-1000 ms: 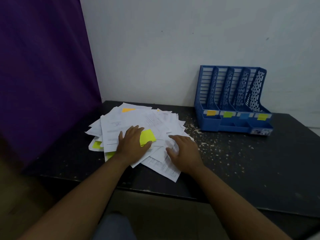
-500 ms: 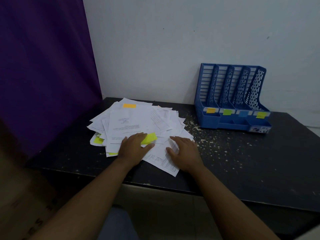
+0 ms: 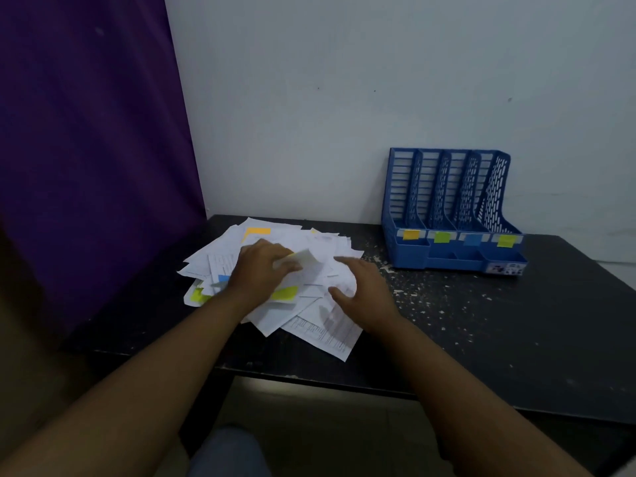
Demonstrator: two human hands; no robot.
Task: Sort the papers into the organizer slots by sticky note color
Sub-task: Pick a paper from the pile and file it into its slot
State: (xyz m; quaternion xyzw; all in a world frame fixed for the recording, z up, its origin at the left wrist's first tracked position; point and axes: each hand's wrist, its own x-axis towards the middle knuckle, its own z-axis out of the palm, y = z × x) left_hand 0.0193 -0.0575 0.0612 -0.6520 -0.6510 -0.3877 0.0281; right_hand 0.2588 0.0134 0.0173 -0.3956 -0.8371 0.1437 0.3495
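A loose, overlapping heap of white printed papers (image 3: 303, 304), flagged with orange, blue and yellow-green sticky notes, lies on the black table (image 3: 481, 339) at 9 o'clock from the blue organizer (image 3: 447, 215), well apart from it. The left hand (image 3: 261, 270) pinches a lifted, blurred corner of a sheet atop the heap. At its 3 o'clock, the right hand (image 3: 364, 294) rests on the papers, fingers spread and gripping nothing.
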